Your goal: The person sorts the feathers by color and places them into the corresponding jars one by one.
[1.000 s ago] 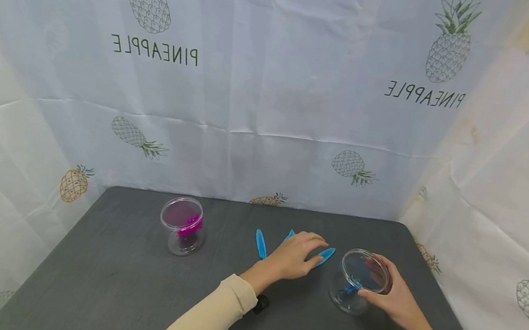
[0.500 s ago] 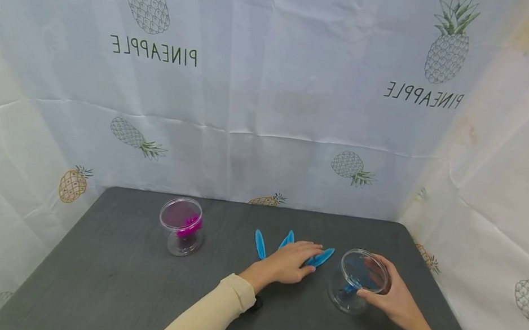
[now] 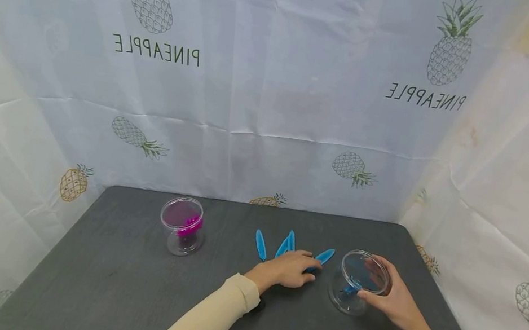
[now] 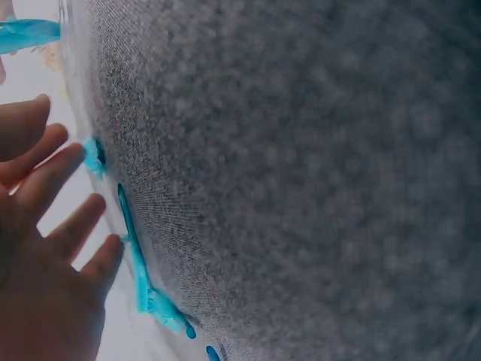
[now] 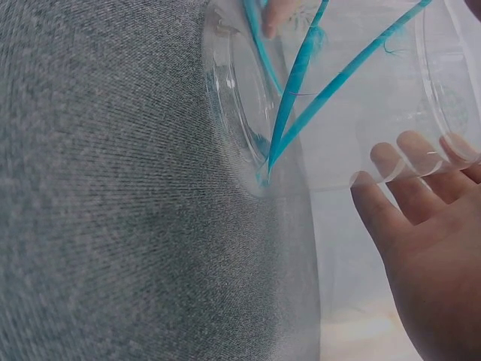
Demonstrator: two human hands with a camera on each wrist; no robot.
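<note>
left hand (image 3: 291, 270): fingers spread and slightly bent, thumb apart, nothing seen held; over the near ends of the blue feathers. contact with the right-hand feather (image 3: 326, 255), just beside the fingertips, could not be told.

right hand (image 3: 394, 301): thumb and fingers curved round the side of a clear jar (image 3: 342, 292), which stood upright on the table. blue slivers showed through its wall; could not tell whether all lay inside.

feathers, judged: almost weightless, soft in the vane, springier along the shaft; likely to drift or slide if brushed. best pinched at the quill, since a grip on the vane would probably ruffle it. jar, judged: light and stiff, smooth enough to slip, glass or plastic not settled; best held by the wall below the rim.

further out: left feather (image 3: 260, 245) and middle feathers (image 3: 286, 243), slim, pointed, fanned apart. well to the left, a clear cup (image 3: 174, 238) with round rim and foot, something magenta showing at it. tabletop (image 3: 124, 281): dark grey, fine woven grain. behind, a creased pale curtain (image 3: 275, 92), pineapple print, lettering reversed.
</note>
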